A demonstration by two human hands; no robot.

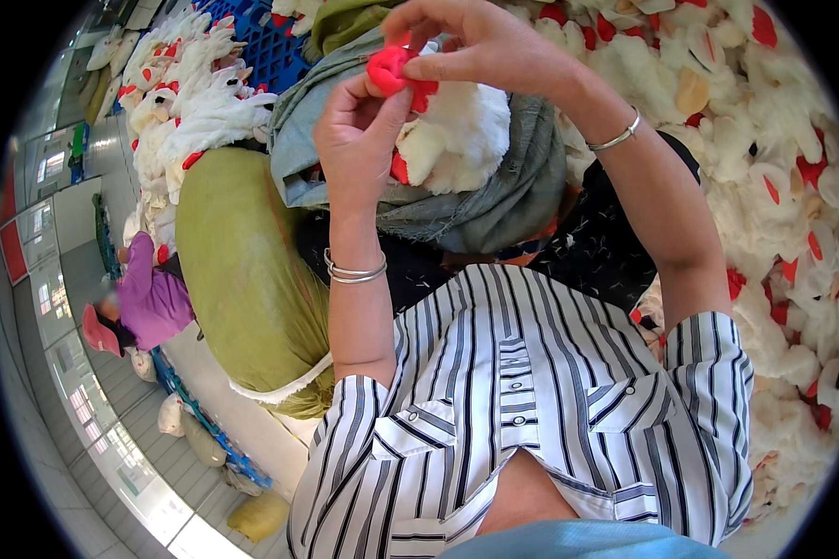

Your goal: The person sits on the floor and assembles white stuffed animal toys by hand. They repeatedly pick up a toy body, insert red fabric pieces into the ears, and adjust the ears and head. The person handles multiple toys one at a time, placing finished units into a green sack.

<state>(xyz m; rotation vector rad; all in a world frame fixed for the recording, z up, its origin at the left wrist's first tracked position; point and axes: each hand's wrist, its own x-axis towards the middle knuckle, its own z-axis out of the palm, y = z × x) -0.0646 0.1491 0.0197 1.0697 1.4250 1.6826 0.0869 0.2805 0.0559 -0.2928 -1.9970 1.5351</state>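
Note:
My left hand (357, 130) pinches the lower left edge of a red fabric part (389, 71) between thumb and fingers. From the upper right, my right hand (489, 45) grips the same part, its thumb laid across it; its other fingertips are partly hidden. The red part belongs to a limp white plush toy skin (471, 135), which hangs below my hands over a grey-blue cloth sack (522, 200). Another bit of red shows low on the plush, beside my left wrist. Whether a small tool is in my fingers, I cannot make out.
White plush skins with red parts (764, 140) heap up along my right. More plush pieces (191, 112) lie at the far left by a blue plastic crate (266, 42). A full olive-green sack (252, 279) stands at my left; beyond it sits a person in purple (151, 293).

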